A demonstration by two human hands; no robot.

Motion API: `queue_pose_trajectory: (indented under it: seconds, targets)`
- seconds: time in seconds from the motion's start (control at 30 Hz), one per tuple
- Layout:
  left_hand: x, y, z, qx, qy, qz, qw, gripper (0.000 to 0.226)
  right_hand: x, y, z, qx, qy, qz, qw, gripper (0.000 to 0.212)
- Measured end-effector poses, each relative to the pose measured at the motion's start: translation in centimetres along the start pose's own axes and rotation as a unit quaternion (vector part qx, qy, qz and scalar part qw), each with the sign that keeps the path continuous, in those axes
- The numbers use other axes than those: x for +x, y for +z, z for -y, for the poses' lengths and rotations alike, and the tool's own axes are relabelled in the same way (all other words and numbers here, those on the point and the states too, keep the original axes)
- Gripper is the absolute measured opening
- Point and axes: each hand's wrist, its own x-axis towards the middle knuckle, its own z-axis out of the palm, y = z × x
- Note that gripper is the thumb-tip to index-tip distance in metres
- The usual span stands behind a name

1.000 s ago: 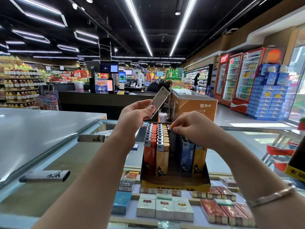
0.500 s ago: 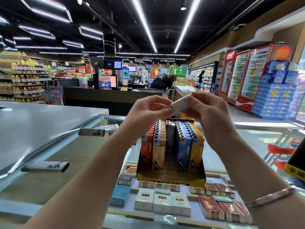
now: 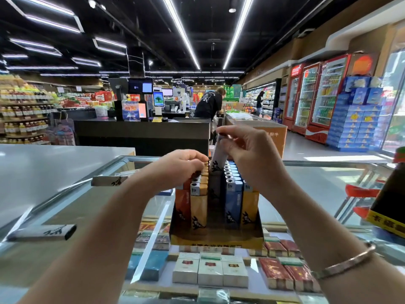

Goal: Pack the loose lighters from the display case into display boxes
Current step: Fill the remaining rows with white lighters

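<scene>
A cardboard display box (image 3: 215, 242) stands on the glass display case (image 3: 317, 178), holding rows of upright orange, tan and blue lighters. My right hand (image 3: 247, 154) pinches the top of a white lighter (image 3: 218, 160) and holds it upright in the gap of the middle row. My left hand (image 3: 179, 166) rests curled on the tops of the orange and tan lighters at the left. Two loose white lighters lie flat on the glass at the left, one near (image 3: 41, 232) and one farther back (image 3: 109, 180).
Cigarette packs (image 3: 210, 270) fill the shelf under the glass. A dark bottle with a yellow label (image 3: 388, 207) stands at the right edge. A grey counter (image 3: 43, 163) lies to the left. Behind are a checkout desk, a person in black and drink fridges.
The white lighter passed from my left hand to my right, then came down upright into the box's middle row. My left hand dropped onto the left rows of lighters.
</scene>
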Motion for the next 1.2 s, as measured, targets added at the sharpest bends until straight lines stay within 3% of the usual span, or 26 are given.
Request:
queue_pose_trajectory:
  seconds: [0.2, 0.37, 1.0, 1.2]
  targets:
    - [0.1, 0.1, 0.1, -0.02, -0.001, 0.008, 1.0, 0.025, -0.7, 0.6, -0.3, -0.095, -0.004, 0.078, 0.992, 0.027]
    - [0.7, 0.4, 0.4, -0.035, 0.007, 0.0, 0.999, 0.03, -0.6, 0.7, -0.6, -0.099, 0.017, 0.103, 0.99, 0.013]
    - [1.2, 0.3, 1.0, -0.038, 0.018, -0.009, 0.999, 0.03, 0.0, 0.7, -1.1, -0.074, 0.064, 0.151, 0.984, 0.017]
    - [1.3, 0.4, 1.1, -0.025, 0.023, -0.013, 0.999, 0.03, 0.1, 0.8, -1.0, -0.121, 0.054, 0.215, 0.968, 0.022]
